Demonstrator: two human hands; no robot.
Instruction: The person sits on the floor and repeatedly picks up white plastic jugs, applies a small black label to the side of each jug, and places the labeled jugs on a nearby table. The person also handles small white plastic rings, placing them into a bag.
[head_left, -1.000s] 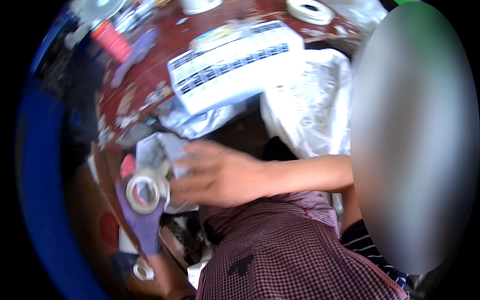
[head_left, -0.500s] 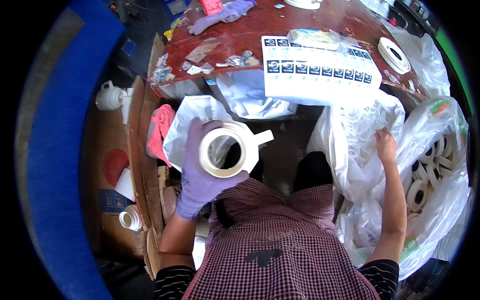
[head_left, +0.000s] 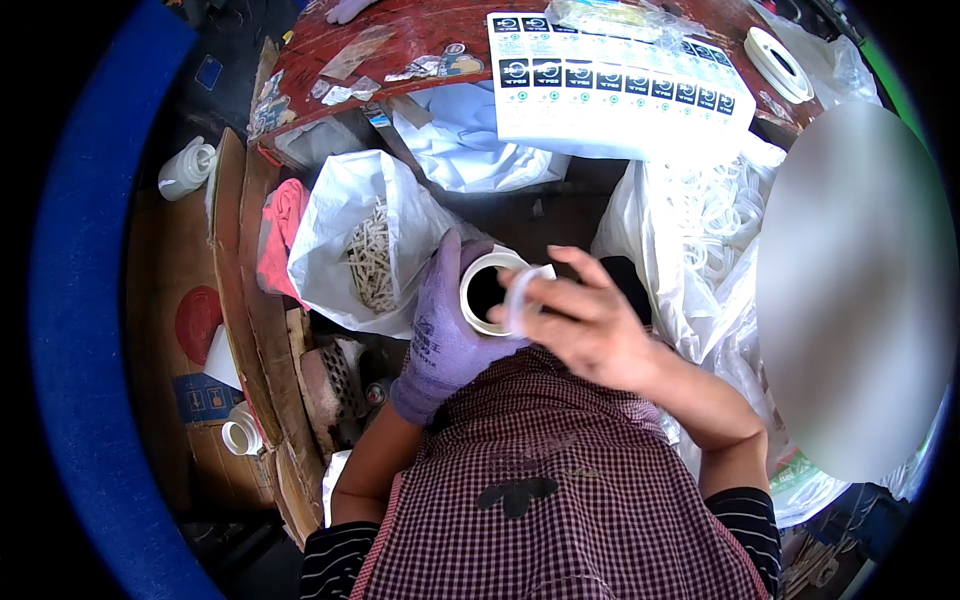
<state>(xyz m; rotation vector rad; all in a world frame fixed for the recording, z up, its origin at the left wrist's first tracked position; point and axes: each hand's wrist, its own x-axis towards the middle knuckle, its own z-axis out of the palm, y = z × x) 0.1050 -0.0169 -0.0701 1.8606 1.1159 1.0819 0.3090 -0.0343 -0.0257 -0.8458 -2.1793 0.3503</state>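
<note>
My left hand [head_left: 438, 335], in a purple knitted glove, is closed around a white plastic vessel [head_left: 502, 259] held above my lap. The vessel's round mouth faces up and looks dark inside. My bare right hand [head_left: 595, 325] is at the vessel's right edge, fingers bent, pinching a thin translucent ring [head_left: 517, 303]. That ring overlaps the right side of the mouth in this view; motion blurs it, so I cannot tell whether it touches the rim. A white sack of similar translucent rings [head_left: 722, 215] lies beyond my right hand.
At left front stands a white bag [head_left: 325, 245] with short pale strips inside. A sheet of labels [head_left: 620, 120] overhangs the worn red table [head_left: 430, 30], which also bears a white ring part [head_left: 778, 63]. White bottles [head_left: 186, 170] lie in a cardboard box [head_left: 165, 270]. A grey blur covers the right.
My right hand has come from the sack of rings to the vessel, carrying a ring. My left hand has moved right and slightly lower with the vessel. The view has shifted.
</note>
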